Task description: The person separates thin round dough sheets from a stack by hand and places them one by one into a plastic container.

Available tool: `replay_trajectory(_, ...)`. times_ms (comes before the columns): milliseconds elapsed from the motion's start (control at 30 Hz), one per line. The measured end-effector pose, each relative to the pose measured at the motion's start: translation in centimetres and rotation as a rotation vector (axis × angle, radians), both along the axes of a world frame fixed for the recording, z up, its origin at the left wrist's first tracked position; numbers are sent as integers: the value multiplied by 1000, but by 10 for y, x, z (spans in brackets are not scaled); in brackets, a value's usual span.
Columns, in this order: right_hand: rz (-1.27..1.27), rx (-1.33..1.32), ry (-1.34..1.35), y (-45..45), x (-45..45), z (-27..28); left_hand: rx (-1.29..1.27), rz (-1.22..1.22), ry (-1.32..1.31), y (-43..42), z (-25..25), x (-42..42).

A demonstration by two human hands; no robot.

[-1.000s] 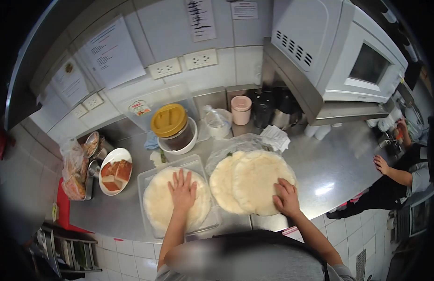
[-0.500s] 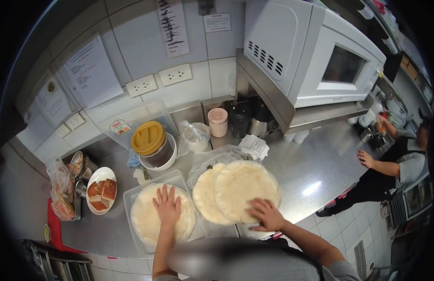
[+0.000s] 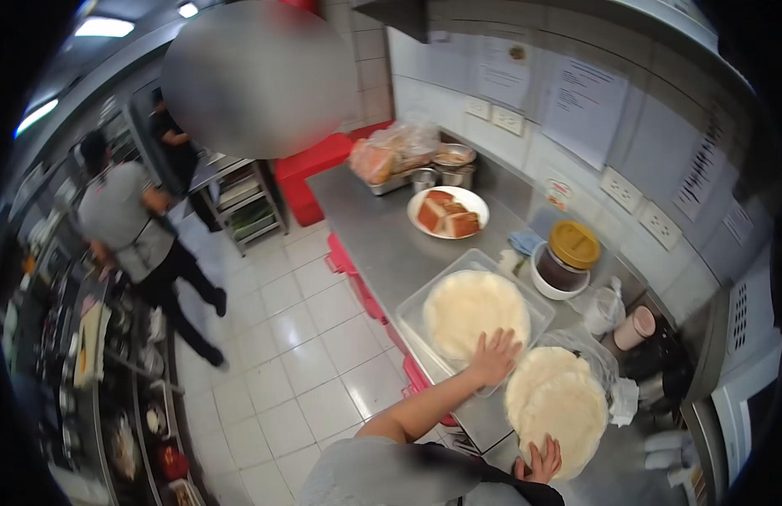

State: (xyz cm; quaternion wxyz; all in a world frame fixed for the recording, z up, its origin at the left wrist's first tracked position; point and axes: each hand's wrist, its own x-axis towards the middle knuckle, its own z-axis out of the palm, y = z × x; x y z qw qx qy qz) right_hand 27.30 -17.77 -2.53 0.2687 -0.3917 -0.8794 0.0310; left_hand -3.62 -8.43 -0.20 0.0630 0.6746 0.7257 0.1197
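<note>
My left hand (image 3: 494, 357) lies with fingers spread on the edge of a pale round of flat dough (image 3: 467, 308). That round rests in a clear plastic container (image 3: 539, 316) on the steel counter. Beside it, two more dough rounds (image 3: 564, 405) overlap on a clear plastic bag (image 3: 600, 352). My right hand (image 3: 541, 461), fingers apart, touches the near edge of the upper one. Neither hand grips anything.
Behind the container stand a yellow-lidded jar (image 3: 574, 244) in a white bowl (image 3: 560, 291) and a pink canister (image 3: 634, 327). Bread pieces lie on a white plate (image 3: 419, 221). A person in a grey shirt (image 3: 125, 219) stands across the tiled floor; another person (image 3: 170, 139) is farther back.
My view has swung left, bringing the aisle and other people into sight. My left hand has shifted from the dough's middle to its edge. My right hand stays at the overlapping rounds.
</note>
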Motion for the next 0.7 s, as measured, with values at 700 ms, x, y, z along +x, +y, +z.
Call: replay_trajectory(700,-291,-410,562,23,1,96,42,-104,-328,-56,20,-22)
